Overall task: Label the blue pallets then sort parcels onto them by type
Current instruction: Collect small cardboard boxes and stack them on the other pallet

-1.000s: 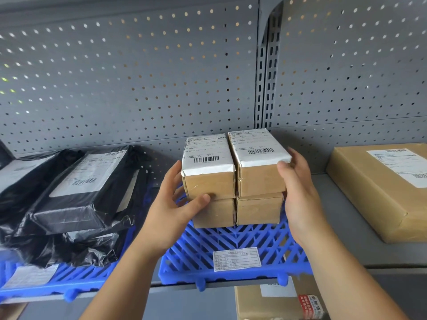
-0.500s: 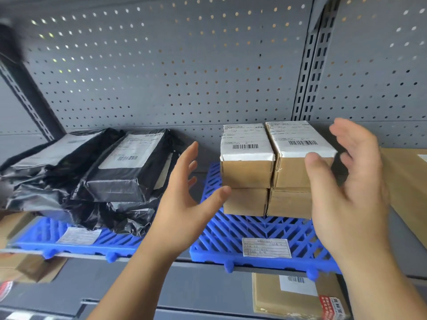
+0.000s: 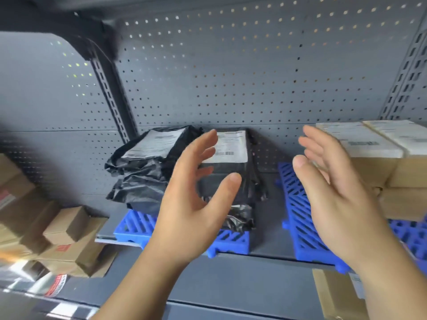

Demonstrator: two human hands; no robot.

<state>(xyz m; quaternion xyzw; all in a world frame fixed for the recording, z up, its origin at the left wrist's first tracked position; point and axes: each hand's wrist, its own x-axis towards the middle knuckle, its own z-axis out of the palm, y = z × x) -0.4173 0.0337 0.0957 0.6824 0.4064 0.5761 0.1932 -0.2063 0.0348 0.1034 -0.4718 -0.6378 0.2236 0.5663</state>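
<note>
Left hand (image 3: 191, 202) fingers spread wide, palm facing right, gripping nothing. Right hand (image 3: 335, 192) likewise splayed, palm facing left, empty. Both raised in air before the shelf (image 3: 265, 248), apart from every parcel.

Since a half-second ago: view swung left; cardboard boxes (image 3: 379, 162) now at 3 o'clock on the right blue pallet (image 3: 302, 222), hands clear of them.

Black poly bags (image 3: 147, 172) stacked at 12 o'clock on the left blue pallet (image 3: 231, 241), partly hidden behind left hand. Loose brown cartons (image 3: 67, 227) piled at 8 o'clock. Perforated back panel (image 3: 254, 77) behind.
</note>
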